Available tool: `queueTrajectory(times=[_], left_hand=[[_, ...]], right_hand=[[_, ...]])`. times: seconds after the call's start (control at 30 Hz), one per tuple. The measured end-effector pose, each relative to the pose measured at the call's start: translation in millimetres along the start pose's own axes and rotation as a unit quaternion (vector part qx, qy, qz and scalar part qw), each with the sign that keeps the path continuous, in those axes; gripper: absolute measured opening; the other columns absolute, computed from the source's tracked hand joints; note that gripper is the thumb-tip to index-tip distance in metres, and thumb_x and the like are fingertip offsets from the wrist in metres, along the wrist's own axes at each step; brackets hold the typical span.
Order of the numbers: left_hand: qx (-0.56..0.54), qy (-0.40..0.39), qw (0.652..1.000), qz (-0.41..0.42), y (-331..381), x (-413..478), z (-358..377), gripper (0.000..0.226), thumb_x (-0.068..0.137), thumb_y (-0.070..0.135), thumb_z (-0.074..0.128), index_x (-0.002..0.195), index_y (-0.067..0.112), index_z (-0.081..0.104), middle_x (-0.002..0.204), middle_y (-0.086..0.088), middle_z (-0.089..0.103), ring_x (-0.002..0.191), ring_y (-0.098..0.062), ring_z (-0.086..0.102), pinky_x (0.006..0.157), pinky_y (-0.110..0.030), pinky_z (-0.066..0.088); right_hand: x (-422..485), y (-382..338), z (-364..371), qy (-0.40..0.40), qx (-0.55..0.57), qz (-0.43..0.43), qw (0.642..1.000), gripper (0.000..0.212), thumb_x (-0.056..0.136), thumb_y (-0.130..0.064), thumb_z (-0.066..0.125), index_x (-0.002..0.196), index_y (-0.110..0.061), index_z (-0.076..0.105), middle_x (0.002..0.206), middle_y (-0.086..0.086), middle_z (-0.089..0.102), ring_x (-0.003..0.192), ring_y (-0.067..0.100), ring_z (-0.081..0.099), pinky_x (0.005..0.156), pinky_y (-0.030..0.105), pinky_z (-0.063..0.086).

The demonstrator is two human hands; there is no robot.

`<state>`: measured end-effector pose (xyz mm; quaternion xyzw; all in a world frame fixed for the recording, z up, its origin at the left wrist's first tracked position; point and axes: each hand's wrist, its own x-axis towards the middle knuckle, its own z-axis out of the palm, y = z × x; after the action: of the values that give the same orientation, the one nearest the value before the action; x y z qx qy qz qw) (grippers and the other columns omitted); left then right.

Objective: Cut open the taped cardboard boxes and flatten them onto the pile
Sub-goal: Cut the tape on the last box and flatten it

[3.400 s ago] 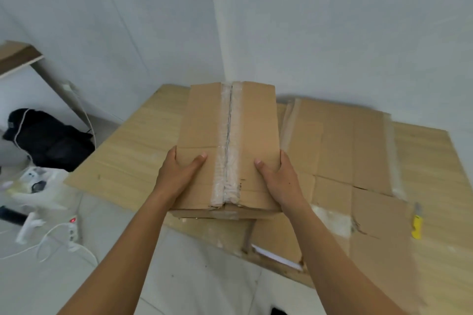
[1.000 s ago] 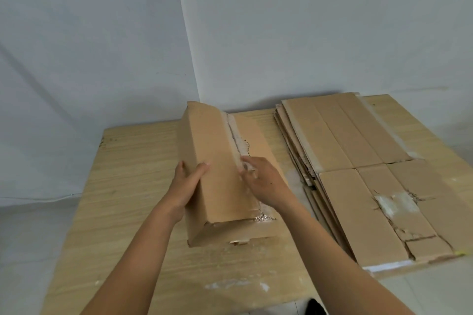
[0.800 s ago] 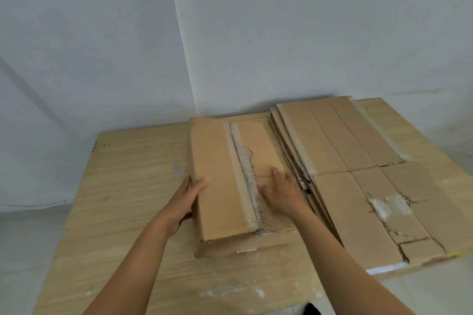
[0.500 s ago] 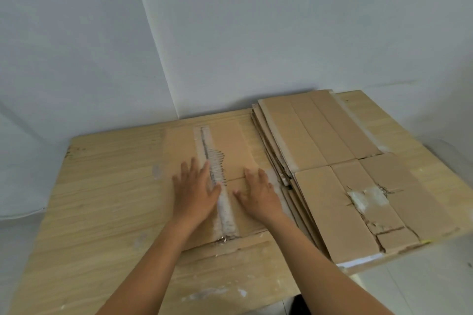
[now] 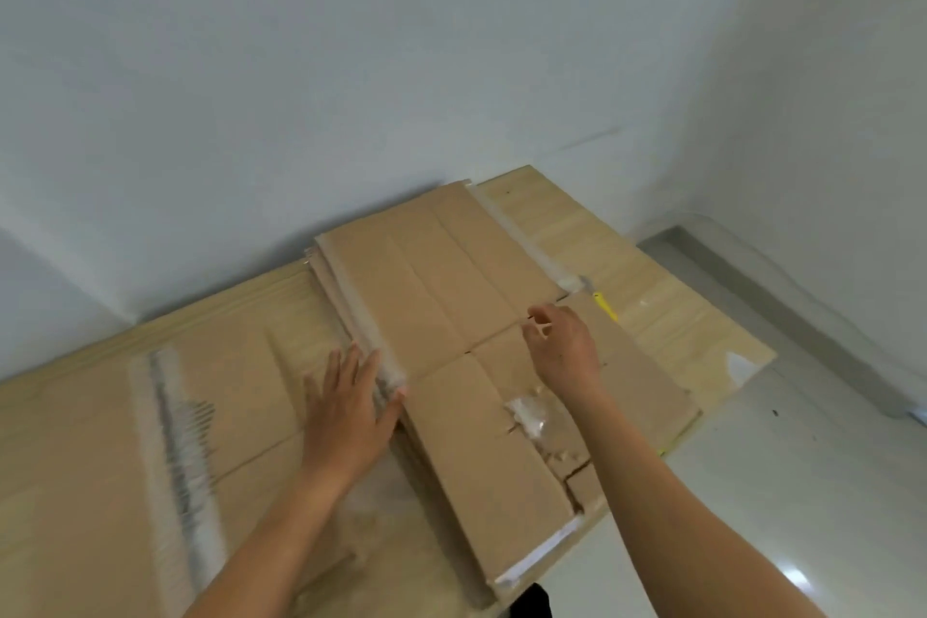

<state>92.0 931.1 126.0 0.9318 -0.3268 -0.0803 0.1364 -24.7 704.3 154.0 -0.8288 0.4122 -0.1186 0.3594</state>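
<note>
Where the pale, wood-grained worktop meets the white walls, a pile of flattened brown cardboard sheets is stacked. Its layered, corrugated edges are exposed along the left side, and a strip of whitish tape is run down each long edge. The top sheet is divided by creases and cut seams into rectangular panels. Near the front, a crumpled patch of clear tape is stuck over torn, peeled paper.

Just left of the pile, a flattened brown cardboard box is laid on the worktop. It is crossed lengthwise by a long band of wrinkled, translucent tape with a ragged grey slit down the middle.

The left hand is spread open, palm down, with its fingers straight and close together. It is laid on the right part of this box, and the thumb is set against the taped edge of the pile. The right hand is held over the middle of the pile, its fingers loosely bent toward a seam between panels. Whether anything is pinched there cannot be told through the blur.

A narrow yellow object is partly seen just beyond the pile's right edge, too small to be identified. A glossy, pale grey floor is seen to the right.
</note>
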Motion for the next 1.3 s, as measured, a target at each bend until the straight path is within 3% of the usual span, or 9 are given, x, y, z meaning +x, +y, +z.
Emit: queueTrajectory(times=[0.13, 0.37, 0.53, 0.7, 0.87, 1.0, 1.13, 1.23, 1.3], left_hand=[[-0.024, -0.052, 0.995, 0.085, 61, 33, 29, 0.116, 0.063, 0.088, -0.014, 0.152, 0.021, 0.019, 0.160, -0.004, 0.012, 0.149, -0.021, 0.002, 0.118, -0.042, 0.000], [0.007, -0.067, 0.990, 0.127, 115, 61, 82, 0.101, 0.074, 0.083, -0.012, 0.153, 0.023, 0.007, 0.159, 0.002, -0.010, 0.145, -0.014, -0.019, 0.116, -0.035, -0.017], [0.029, -0.021, 0.991, 0.127, 116, 63, 100, 0.078, 0.093, 0.070, 0.011, 0.151, 0.018, 0.022, 0.159, -0.005, 0.011, 0.147, -0.018, -0.001, 0.117, -0.043, -0.003], [0.035, -0.013, 0.991, 0.128, 116, 63, 102, 0.074, 0.094, 0.068, 0.017, 0.150, 0.019, 0.026, 0.159, -0.004, 0.014, 0.148, -0.018, 0.003, 0.117, -0.044, 0.003], [0.024, -0.026, 0.994, 0.106, 119, 70, 88, 0.084, 0.085, 0.075, 0.017, 0.151, 0.024, 0.024, 0.159, 0.004, 0.015, 0.147, -0.013, 0.005, 0.120, -0.035, 0.000], [-0.032, -0.026, 0.995, 0.088, 111, 74, 62, 0.080, 0.085, 0.071, 0.023, 0.148, 0.023, 0.031, 0.153, 0.004, 0.032, 0.143, -0.016, 0.022, 0.118, -0.036, 0.017], [-0.049, 0.002, 0.996, 0.071, 86, 61, 26, 0.074, 0.086, 0.063, 0.032, 0.141, 0.016, 0.043, 0.143, -0.002, 0.046, 0.136, -0.020, 0.036, 0.114, -0.036, 0.026], [-0.031, 0.036, 0.997, 0.056, 55, 49, 2, 0.068, 0.085, 0.058, 0.039, 0.134, 0.012, 0.053, 0.133, -0.006, 0.056, 0.128, -0.024, 0.047, 0.109, -0.037, 0.032], [-0.021, 0.044, 0.998, 0.038, 32, 37, -13, 0.067, 0.084, 0.057, 0.039, 0.131, 0.012, 0.055, 0.131, -0.007, 0.058, 0.126, -0.026, 0.048, 0.108, -0.036, 0.033]], right_hand=[[39, 56, -44, 0.046, -0.005, 0.047, 0.998, 0.029, 0.096, -0.026, 0.053, 0.118, -0.010, 0.060, 0.112, 0.007, 0.060, 0.100, 0.022, 0.058, 0.078, 0.027, 0.041], [102, 112, -60, 0.006, -0.049, 0.091, 0.995, 0.028, 0.096, -0.026, 0.052, 0.117, -0.011, 0.060, 0.116, 0.008, 0.060, 0.104, 0.023, 0.056, 0.075, 0.029, 0.040], [140, 127, -47, -0.058, -0.105, 0.111, 0.987, 0.031, 0.096, -0.030, 0.053, 0.120, -0.011, 0.057, 0.117, 0.009, 0.059, 0.105, 0.027, 0.056, 0.076, 0.031, 0.042], [164, 132, -37, -0.078, -0.203, 0.098, 0.971, 0.029, 0.095, -0.030, 0.053, 0.113, -0.007, 0.055, 0.115, 0.014, 0.054, 0.105, 0.031, 0.053, 0.078, 0.036, 0.045], [170, 126, -42, -0.067, -0.139, 0.107, 0.982, 0.021, 0.097, -0.013, 0.044, 0.116, -0.003, 0.043, 0.112, 0.020, 0.056, 0.098, 0.035, 0.055, 0.071, 0.036, 0.041], [158, 92, -49, -0.019, -0.043, 0.029, 0.998, 0.022, 0.097, -0.004, 0.034, 0.119, -0.003, 0.038, 0.104, 0.025, 0.059, 0.076, 0.031, 0.047, 0.064, 0.036, 0.034], [126, 37, -37, -0.030, -0.011, -0.068, 0.997, 0.031, 0.100, -0.014, 0.034, 0.130, -0.006, 0.042, 0.107, 0.024, 0.060, 0.088, 0.038, 0.054, 0.066, 0.034, 0.031], [99, -3, -9, -0.046, -0.022, -0.136, 0.989, 0.031, 0.102, -0.028, 0.034, 0.115, -0.010, 0.055, 0.095, 0.021, 0.064, 0.087, 0.040, 0.059, 0.063, 0.037, 0.037], [80, -29, 16, -0.079, -0.032, -0.164, 0.983, 0.032, 0.102, -0.028, 0.033, 0.109, -0.008, 0.057, 0.092, 0.022, 0.065, 0.083, 0.040, 0.059, 0.065, 0.041, 0.042]])
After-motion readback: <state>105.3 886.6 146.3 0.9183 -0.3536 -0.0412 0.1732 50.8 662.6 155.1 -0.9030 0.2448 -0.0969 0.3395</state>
